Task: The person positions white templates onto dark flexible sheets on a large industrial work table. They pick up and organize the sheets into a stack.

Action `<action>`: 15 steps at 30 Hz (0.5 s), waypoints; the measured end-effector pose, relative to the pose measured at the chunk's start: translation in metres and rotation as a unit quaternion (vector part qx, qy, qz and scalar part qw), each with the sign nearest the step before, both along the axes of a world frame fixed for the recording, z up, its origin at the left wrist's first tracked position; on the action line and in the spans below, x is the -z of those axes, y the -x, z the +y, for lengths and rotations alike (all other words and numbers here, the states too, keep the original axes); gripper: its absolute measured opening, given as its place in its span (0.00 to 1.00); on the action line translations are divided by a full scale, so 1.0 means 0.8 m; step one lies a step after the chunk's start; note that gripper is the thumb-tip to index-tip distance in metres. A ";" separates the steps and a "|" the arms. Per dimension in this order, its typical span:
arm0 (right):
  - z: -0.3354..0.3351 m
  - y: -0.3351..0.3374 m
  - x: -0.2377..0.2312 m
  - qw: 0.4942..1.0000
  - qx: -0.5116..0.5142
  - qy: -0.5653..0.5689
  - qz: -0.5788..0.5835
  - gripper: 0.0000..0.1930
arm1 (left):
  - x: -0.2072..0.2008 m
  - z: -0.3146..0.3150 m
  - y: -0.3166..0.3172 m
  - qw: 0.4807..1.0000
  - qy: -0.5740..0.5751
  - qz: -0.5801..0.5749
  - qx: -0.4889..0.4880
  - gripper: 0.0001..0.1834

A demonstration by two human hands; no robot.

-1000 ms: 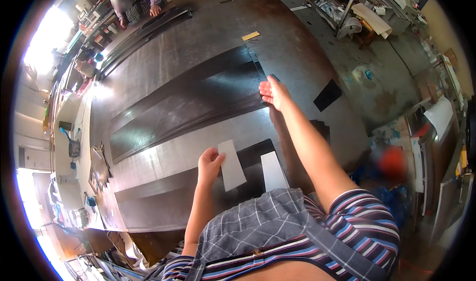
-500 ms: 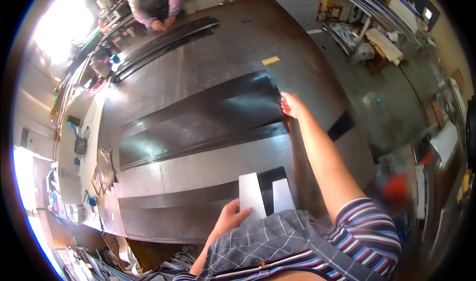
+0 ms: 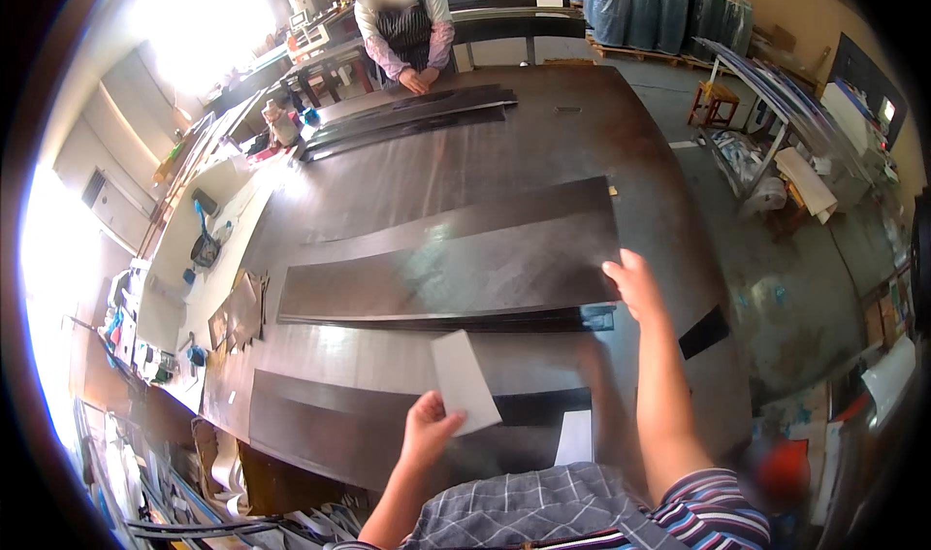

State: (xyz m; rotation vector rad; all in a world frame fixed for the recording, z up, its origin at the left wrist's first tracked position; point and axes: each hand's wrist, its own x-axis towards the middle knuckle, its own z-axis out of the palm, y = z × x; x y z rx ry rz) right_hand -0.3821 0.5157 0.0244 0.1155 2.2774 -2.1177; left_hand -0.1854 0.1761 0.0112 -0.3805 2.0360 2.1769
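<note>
My left hand [image 3: 425,432] is closed on a pale grey rectangular card [image 3: 465,387], held tilted above the near side of the table. At the right end of a long dark sheet [image 3: 456,274], my right hand [image 3: 635,283] pinches its edge between thumb and fingers. That sheet's right end looks slightly raised over other dark sheets [image 3: 597,318] under it. Close to my body lies another long dark sheet [image 3: 325,419], with a second pale card [image 3: 575,437] on its right part.
The big metal table [image 3: 388,186] carries more dark strips [image 3: 417,118] at its far side, where a person [image 3: 412,41] in a striped apron stands. A small dark piece [image 3: 703,333] lies by the right edge. Beyond are a wooden stool [image 3: 713,102] and a rack [image 3: 776,113].
My view has tilted up, showing more of the co-worker. The held sheet's right end has lifted and now nearly covers the yellow strip. My left hand has raised its card away from my body.
</note>
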 end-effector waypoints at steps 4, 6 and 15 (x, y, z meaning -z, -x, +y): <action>0.051 -0.049 0.027 0.990 -0.033 0.067 -0.123 0.09 | -0.030 -0.014 0.003 0.998 0.045 0.015 -0.039 0.03; 0.070 -0.064 0.085 0.989 -0.028 0.048 -0.134 0.11 | -0.025 -0.005 0.013 0.997 0.071 -0.005 -0.024 0.03; 0.016 -0.106 0.105 0.889 0.098 -0.431 -0.117 0.22 | 0.036 0.084 0.119 0.989 0.093 0.006 0.115 0.06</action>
